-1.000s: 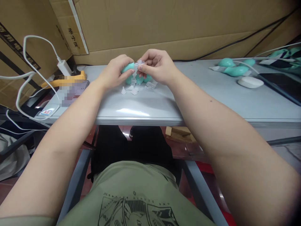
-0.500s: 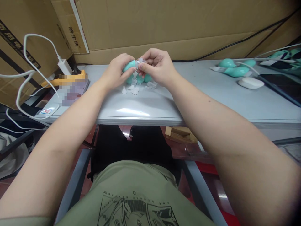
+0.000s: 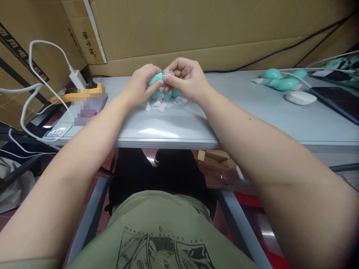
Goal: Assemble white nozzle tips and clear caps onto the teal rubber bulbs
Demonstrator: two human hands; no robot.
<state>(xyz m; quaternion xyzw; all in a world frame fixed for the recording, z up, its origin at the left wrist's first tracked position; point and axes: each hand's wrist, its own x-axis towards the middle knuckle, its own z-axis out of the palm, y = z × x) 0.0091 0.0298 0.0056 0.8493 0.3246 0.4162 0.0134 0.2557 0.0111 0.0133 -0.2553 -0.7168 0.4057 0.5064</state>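
My left hand [image 3: 141, 84] is closed around a glossy teal bulb [image 3: 155, 79] at the far side of the table. Between the thumb and fingers of my right hand [image 3: 187, 79] is a clear plastic fitting [image 3: 167, 73], set against the bulb's right end. Whether the two are joined cannot be made out. Below my hands lie more teal bulbs [image 3: 167, 95], partly hidden by my fingers. Near them are loose clear plastic pieces [image 3: 180, 101], white scraps [image 3: 160, 108] and a small white cone-shaped piece [image 3: 148, 107].
On the right stand more teal bulbs [image 3: 283, 84], a white mouse-shaped object [image 3: 301, 98] and a dark tablet-like slab [image 3: 336, 102]. A white charger [image 3: 77, 79] with cables is at the left. Cardboard [image 3: 213, 30] walls the table's back edge [image 3: 232, 74].
The clear fitting has turned slightly and sits a little closer along the bulb's end. Both hands stay in nearly the same place.
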